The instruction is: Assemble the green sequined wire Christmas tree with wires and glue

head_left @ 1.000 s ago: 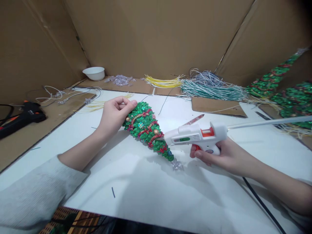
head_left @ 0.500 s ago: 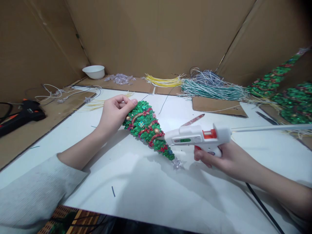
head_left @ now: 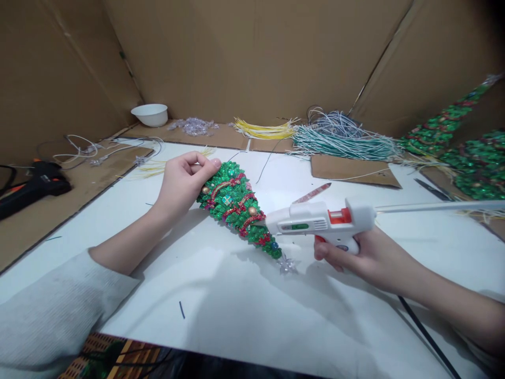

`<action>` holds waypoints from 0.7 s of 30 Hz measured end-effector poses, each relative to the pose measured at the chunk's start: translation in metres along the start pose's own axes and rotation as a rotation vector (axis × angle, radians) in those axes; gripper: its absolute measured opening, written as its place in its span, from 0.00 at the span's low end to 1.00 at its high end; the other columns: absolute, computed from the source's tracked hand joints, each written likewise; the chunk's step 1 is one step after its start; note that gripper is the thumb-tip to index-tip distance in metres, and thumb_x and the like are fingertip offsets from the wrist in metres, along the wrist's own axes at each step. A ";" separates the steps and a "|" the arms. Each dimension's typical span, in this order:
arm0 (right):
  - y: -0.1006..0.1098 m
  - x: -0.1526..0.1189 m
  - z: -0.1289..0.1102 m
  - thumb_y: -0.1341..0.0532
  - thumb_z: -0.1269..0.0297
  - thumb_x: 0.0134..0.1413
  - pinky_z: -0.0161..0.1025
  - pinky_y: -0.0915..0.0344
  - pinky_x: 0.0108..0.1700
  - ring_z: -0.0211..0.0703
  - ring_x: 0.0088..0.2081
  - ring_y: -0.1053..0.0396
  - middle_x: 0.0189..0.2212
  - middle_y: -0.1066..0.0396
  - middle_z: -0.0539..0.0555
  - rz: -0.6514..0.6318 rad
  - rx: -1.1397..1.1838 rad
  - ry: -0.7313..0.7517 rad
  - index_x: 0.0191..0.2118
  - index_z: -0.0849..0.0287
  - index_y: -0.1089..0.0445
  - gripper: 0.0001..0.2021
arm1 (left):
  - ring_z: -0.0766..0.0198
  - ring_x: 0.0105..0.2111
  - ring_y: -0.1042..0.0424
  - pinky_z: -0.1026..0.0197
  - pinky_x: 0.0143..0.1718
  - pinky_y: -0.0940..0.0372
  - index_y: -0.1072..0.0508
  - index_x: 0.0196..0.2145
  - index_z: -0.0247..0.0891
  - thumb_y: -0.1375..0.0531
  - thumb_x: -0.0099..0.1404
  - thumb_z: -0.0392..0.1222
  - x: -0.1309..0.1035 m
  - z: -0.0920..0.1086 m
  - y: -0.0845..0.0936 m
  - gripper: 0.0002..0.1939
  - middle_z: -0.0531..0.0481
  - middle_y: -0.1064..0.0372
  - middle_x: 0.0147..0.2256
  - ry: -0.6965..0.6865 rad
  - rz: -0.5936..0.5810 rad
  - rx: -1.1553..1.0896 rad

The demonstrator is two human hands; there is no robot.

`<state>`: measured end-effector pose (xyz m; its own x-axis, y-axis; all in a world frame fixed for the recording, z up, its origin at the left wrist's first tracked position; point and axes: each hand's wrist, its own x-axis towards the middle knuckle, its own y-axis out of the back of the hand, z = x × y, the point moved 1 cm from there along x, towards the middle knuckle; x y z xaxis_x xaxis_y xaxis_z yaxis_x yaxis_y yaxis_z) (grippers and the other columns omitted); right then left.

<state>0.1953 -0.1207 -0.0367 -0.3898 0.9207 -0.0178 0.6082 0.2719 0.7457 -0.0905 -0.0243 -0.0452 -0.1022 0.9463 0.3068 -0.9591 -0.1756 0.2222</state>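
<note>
My left hand (head_left: 188,176) pinches the wide base of a small beaded Christmas tree (head_left: 236,205). Red garland, gold beads and small ornaments decorate its green surface. The tree tilts down to the right, and its clear star (head_left: 287,264) is at the lower end. Wrapped round the handle of a white glue gun (head_left: 315,221) is my right hand (head_left: 355,255), with the thumb by the red trigger. The gun's nozzle meets the tree's lower garland; whether it presses on it I cannot tell. A long clear glue stick (head_left: 437,207) sticks out of the gun's back.
A black glue gun (head_left: 39,184) lies at left, near white wires. Along the back are a white bowl (head_left: 150,116), clear stars (head_left: 193,126), yellow wires (head_left: 264,129) and green wires (head_left: 343,142). More beaded trees (head_left: 445,123) stand at right, near a cardboard piece (head_left: 351,171).
My left hand and the tree have shifted very slightly left in view. The white glue gun stays at the same garland, and both holds are unchanged.
</note>
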 end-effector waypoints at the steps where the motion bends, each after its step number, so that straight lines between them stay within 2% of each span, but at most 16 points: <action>1: 0.000 0.000 0.000 0.45 0.48 0.54 0.35 0.40 0.24 0.43 0.24 0.32 0.16 0.33 0.51 -0.003 0.002 0.001 0.35 0.56 0.30 0.16 | 0.73 0.14 0.44 0.69 0.13 0.52 0.34 0.21 0.37 0.37 0.53 0.45 0.000 0.000 0.000 0.12 0.57 0.40 0.14 -0.003 0.001 0.002; 14: -0.001 0.000 0.002 0.43 0.49 0.52 0.37 0.41 0.26 0.40 0.21 0.37 0.18 0.34 0.48 -0.038 0.088 -0.036 0.33 0.58 0.31 0.16 | 0.73 0.14 0.44 0.69 0.13 0.52 0.34 0.21 0.38 0.37 0.54 0.46 0.001 -0.002 0.000 0.13 0.57 0.39 0.14 -0.013 -0.004 0.001; 21: 0.001 0.000 -0.002 0.40 0.53 0.51 0.36 0.38 0.31 0.39 0.26 0.35 0.25 0.30 0.50 -0.023 0.118 -0.017 0.31 0.58 0.31 0.12 | 0.73 0.13 0.44 0.68 0.13 0.53 0.34 0.20 0.38 0.37 0.54 0.46 0.000 -0.001 0.000 0.13 0.57 0.41 0.13 -0.010 -0.001 0.003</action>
<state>0.1946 -0.1205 -0.0349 -0.3933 0.9183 -0.0456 0.6771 0.3229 0.6613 -0.0906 -0.0240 -0.0464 -0.0988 0.9436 0.3160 -0.9584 -0.1757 0.2250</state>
